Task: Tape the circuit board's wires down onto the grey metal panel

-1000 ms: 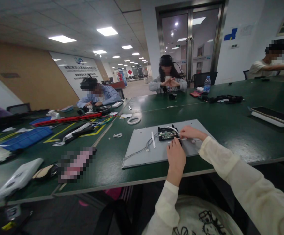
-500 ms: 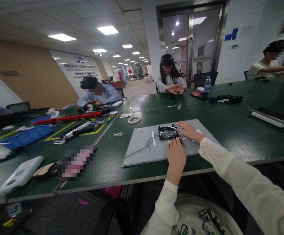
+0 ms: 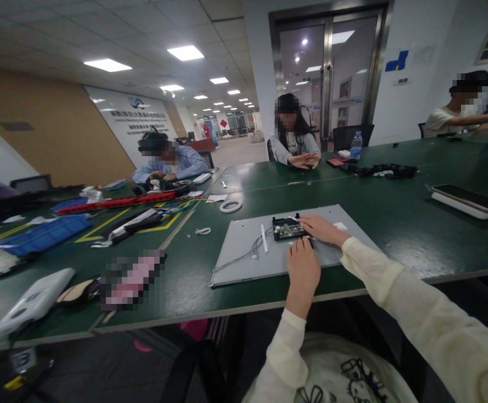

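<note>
A black plastic frame holding a green circuit board [image 3: 288, 230] lies on a flat grey panel [image 3: 237, 238]. My left hand [image 3: 303, 275] is closed at the frame's near right corner, its fingers curled over the edge. From the right, my right hand [image 3: 324, 229] reaches across the frame's right end with its fingers together. A thin white strip shows beside those fingertips; whether they pinch it is hidden. Left of the frame, a white strip [image 3: 264, 238] sticks to the panel across a grey cable [image 3: 237, 259].
A tape roll [image 3: 231, 206] and a small white loop [image 3: 203, 230] lie beyond the panel's left side. Further left are a blue tray [image 3: 46, 234] and a pink object [image 3: 136, 280]. A phone on a white box [image 3: 470, 201] sits right. Co-workers sit around the green table.
My right hand's fingers have drawn slightly nearer and closer together at the frame's right end. My left hand stays put. The co-worker opposite has lowered their hands a little.
</note>
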A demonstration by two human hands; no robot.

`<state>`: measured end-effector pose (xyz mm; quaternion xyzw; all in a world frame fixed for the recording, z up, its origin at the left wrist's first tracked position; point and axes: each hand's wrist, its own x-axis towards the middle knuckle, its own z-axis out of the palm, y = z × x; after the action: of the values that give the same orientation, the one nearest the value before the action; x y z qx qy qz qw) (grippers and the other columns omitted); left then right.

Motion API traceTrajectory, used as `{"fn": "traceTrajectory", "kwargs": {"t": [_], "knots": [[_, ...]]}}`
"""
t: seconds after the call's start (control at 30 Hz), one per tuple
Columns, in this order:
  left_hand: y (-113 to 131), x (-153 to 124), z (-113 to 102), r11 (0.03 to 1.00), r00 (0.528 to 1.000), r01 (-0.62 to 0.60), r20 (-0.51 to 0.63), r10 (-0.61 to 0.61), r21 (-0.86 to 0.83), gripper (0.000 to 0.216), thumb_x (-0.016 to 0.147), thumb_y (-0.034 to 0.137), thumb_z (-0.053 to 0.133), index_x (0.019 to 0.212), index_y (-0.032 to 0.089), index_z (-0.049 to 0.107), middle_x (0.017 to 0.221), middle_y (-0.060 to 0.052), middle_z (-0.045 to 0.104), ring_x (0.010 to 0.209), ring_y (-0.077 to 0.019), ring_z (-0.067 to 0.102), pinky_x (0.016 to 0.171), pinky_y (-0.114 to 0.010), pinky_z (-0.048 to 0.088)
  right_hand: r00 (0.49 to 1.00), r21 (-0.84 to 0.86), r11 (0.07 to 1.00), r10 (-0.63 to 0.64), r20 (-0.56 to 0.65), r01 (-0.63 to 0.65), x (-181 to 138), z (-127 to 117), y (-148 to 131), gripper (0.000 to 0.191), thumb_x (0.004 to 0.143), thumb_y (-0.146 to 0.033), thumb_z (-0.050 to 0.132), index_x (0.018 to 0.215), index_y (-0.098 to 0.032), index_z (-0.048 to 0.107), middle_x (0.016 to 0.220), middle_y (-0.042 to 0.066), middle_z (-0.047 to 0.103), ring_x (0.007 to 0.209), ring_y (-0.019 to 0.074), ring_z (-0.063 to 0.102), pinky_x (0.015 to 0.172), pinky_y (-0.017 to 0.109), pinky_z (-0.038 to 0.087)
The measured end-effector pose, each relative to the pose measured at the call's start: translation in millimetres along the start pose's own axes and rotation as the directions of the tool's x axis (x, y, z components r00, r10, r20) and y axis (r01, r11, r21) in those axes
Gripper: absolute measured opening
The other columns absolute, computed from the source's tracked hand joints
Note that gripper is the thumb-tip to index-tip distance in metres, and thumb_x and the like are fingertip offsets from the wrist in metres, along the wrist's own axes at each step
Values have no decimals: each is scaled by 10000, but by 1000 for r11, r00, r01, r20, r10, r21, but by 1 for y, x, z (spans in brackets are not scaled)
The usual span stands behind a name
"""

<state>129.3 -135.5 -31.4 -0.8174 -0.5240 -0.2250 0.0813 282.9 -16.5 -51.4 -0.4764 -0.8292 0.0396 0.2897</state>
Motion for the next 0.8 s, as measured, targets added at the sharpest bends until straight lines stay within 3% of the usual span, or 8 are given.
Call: {"fn": "traceTrajectory", "kwargs": {"t": [0.23,0.47,0.67,0.8], "knots": [[0,0,-1,1000,1000,3,7,-3,-5,401,920,157,377,1294,69,491,1239,-167,589,1154,-252,535,972,-402,409,1000,-114,993,-11,24,14,4,-5,-5,403,993,-320,321,1197,-151,624,1184,116,631,1103,211,562,998,346,390],[0,1,-3,1000,1000,9,21,-9,-2,404,915,160,387,1301,89,485,1259,-168,580,1176,-247,527,976,-395,405,997,-194,980,-27,71,40,8,-3,-3,393,997,-265,305,1217,-146,609,1187,134,609,1108,205,539,980,337,377],[0,1,-1,1000,1000,6,20,-6,4,405,919,173,391,1305,91,478,1267,-171,573,1182,-247,523,982,-402,396,995,-204,976,92,41,-82,13,2,-2,439,1008,-327,268,1230,-191,622,1153,133,575,1054,212,520,950,334,380],[1,0,-3,1000,1000,9,17,-10,9,397,917,174,404,1298,96,485,1269,-177,574,1185,-249,525,980,-410,403,996,-156,984,84,19,-80,12,5,-1,423,1001,-331,299,1238,-186,618,1137,133,568,1057,212,510,964,342,377]]}}
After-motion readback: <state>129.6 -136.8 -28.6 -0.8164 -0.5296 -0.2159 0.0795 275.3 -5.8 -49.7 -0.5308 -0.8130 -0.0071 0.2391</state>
